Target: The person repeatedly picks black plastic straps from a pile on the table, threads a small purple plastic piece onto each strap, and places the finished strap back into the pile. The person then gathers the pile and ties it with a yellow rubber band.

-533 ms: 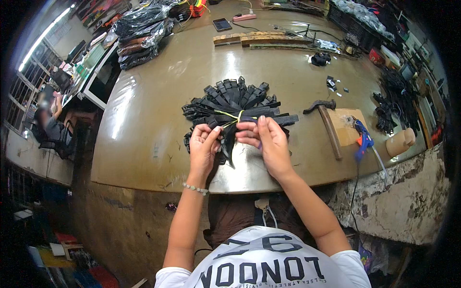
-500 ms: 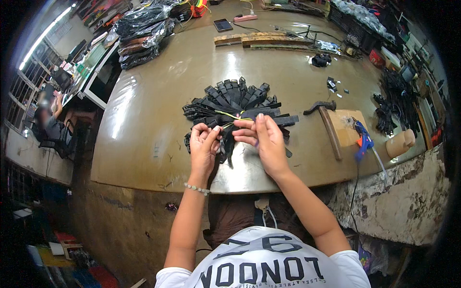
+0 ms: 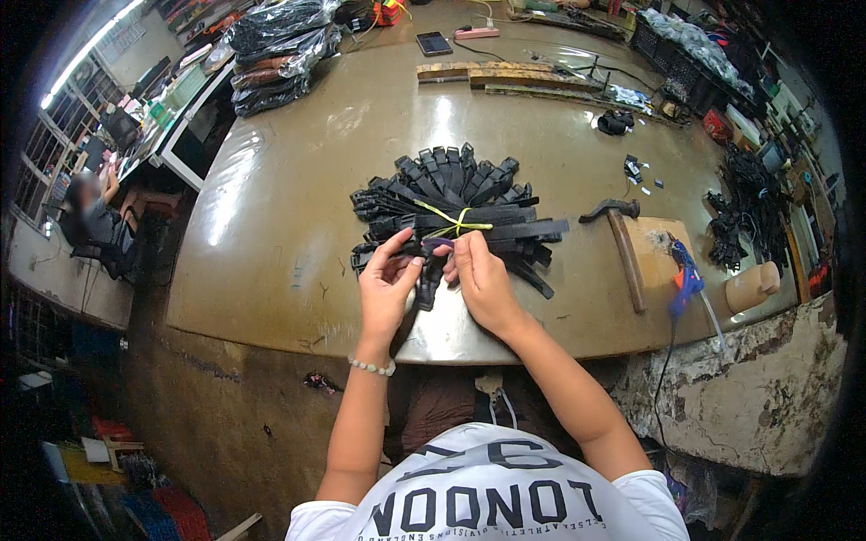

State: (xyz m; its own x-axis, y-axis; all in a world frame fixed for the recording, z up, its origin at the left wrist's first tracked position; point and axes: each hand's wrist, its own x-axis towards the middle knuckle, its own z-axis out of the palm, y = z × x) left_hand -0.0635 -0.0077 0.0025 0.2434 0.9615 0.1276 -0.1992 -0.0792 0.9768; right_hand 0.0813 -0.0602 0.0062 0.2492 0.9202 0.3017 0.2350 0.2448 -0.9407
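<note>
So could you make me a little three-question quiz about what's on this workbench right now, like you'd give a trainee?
1. True or false: the bundle of black straps is tied with a red string.
2. What tool lies to the right of the bundle? A) hammer B) saw C) pliers
3. Fill in: the left hand wears a beaded ____ at the wrist.

Key:
1. False: the yellow string ties it.
2. A, the hammer, beside a blue glue gun.
3. Bracelet. The right hand has none.
</note>
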